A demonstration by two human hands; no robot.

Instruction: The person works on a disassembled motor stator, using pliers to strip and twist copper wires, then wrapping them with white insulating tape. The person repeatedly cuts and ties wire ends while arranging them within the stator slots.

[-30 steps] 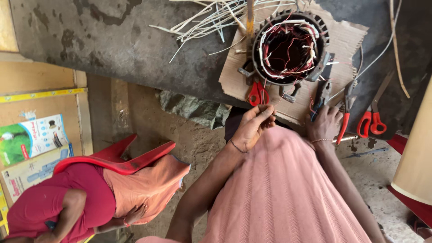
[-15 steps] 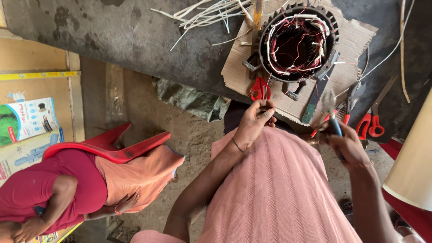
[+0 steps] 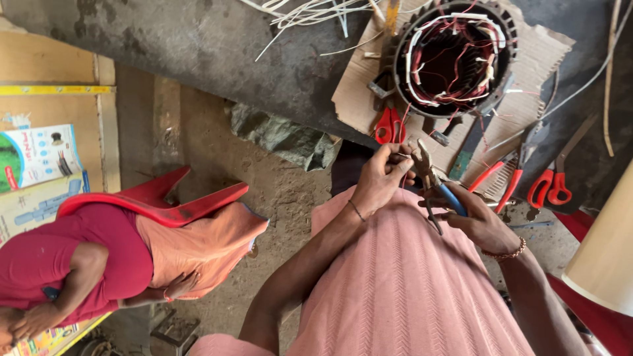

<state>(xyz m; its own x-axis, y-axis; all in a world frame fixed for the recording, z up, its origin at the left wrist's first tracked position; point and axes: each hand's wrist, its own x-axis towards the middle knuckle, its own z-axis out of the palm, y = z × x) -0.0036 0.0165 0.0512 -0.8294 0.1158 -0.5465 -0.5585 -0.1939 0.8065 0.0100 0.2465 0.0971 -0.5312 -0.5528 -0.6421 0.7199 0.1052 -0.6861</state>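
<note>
The round wire-wound motor stator [image 3: 455, 56] is cut by the top edge, and whatever the left hand [image 3: 382, 178] pinches is too small to tell.

So the count: one motor stator [image 3: 455, 59] on one cardboard sheet [image 3: 541, 59], two red-handled scissors [image 3: 390, 125] [image 3: 554, 184], one red-handled pliers [image 3: 501, 178], one blue-handled pliers [image 3: 438, 188], one red plastic chair [image 3: 158, 201], and a bunch of white sleeving strips [image 3: 310, 13], too tangled to count.

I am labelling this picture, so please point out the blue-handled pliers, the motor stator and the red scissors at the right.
blue-handled pliers [image 3: 453, 200], head view, on the blue handle.
motor stator [image 3: 455, 56], head view, on the copper windings inside.
red scissors [image 3: 550, 186], head view, on the red handle loops.
</note>
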